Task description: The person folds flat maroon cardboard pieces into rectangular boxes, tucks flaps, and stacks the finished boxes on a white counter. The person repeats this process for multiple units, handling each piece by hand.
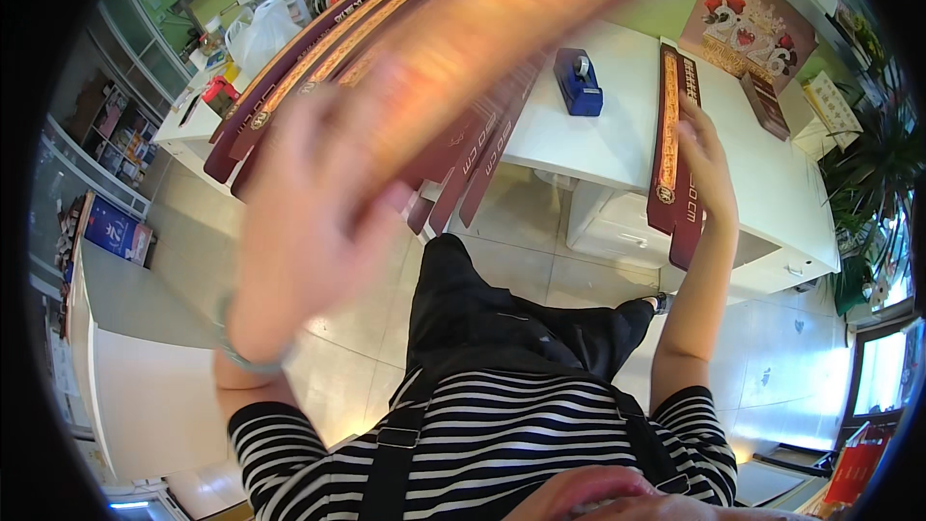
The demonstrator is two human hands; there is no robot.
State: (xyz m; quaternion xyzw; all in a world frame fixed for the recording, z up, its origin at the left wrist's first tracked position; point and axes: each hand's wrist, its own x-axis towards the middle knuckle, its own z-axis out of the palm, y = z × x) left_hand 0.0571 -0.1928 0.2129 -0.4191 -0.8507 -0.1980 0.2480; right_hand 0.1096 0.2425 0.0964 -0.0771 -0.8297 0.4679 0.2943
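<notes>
The long gold-faced strip (pixel 502 29) sweeps across the top of the view, blurred, held up close to the camera by the left hand (pixel 309 222). That hand's fingers (pixel 381 101) look wrapped around the strip's near end, though the blur hides exactly how they close. A pale bracelet (pixel 241 352) rings the wrist.

Beyond it, a fan of dark red and gold strips (pixel 318 48) lies across the white surface (pixel 617 125), their ends overhanging its near edge above the tiled floor (pixel 521 260).

To the right, the right hand (pixel 709 169) rests on another stack of red strips (pixel 673 154), fingers pressed flat along its side; this stack also juts past the surface's edge.

Farther back sits a blue tape dispenser (pixel 579 82), and beyond that a card with red roses (pixel 743 34) leans near the wall.

The risk, as I judge it: the lifted strip is long and held at one end only, so a fast swing could bend it or catch the fanned strips and knock them to the floor. The overhanging stack could tip if the right hand eases its pressure.
</notes>
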